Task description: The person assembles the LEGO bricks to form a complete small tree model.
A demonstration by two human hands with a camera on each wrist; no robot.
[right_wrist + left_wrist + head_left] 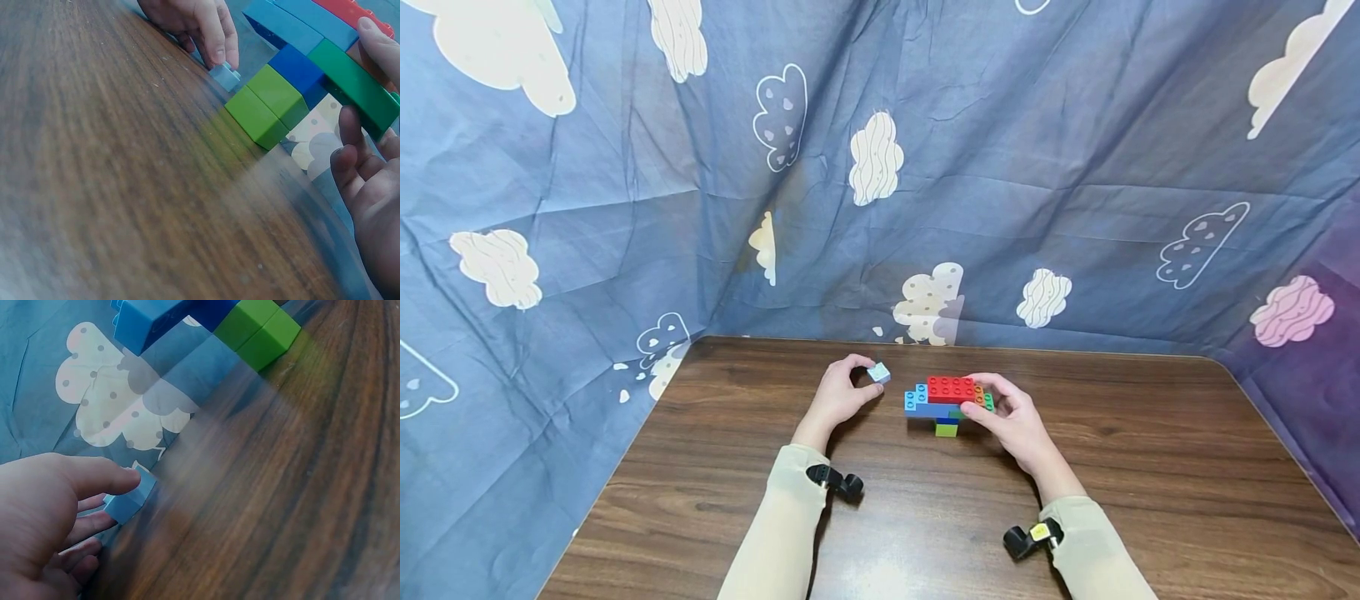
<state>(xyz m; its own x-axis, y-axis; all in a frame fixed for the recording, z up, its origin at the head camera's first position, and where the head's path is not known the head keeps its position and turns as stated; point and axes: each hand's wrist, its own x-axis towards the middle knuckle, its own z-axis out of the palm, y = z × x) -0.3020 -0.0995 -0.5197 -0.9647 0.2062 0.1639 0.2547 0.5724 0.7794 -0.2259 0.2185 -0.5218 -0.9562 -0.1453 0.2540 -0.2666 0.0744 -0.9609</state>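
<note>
At the back of the table, my left hand (837, 395) pinches a small light blue brick (878, 372) between thumb and fingers. In the left wrist view the thumb lies along one side of this light blue brick (130, 499), low at the table. To the right stands a toy-brick structure (951, 390), wide on top over a narrow stem. Red, blue, orange and green bricks form its top; a dark blue brick (296, 69) and lime green bricks (265, 106) make the stem. My right hand (1017, 422) grips the structure's right end, thumb in front, around the green brick (356, 87).
The brown wooden table (1150, 433) spreads around both hands. A blue cloth (1000, 192) with cloud prints hangs behind its back edge and along the left side. Black wrist cameras sit on the left sleeve (775, 517) and the right sleeve (1097, 542).
</note>
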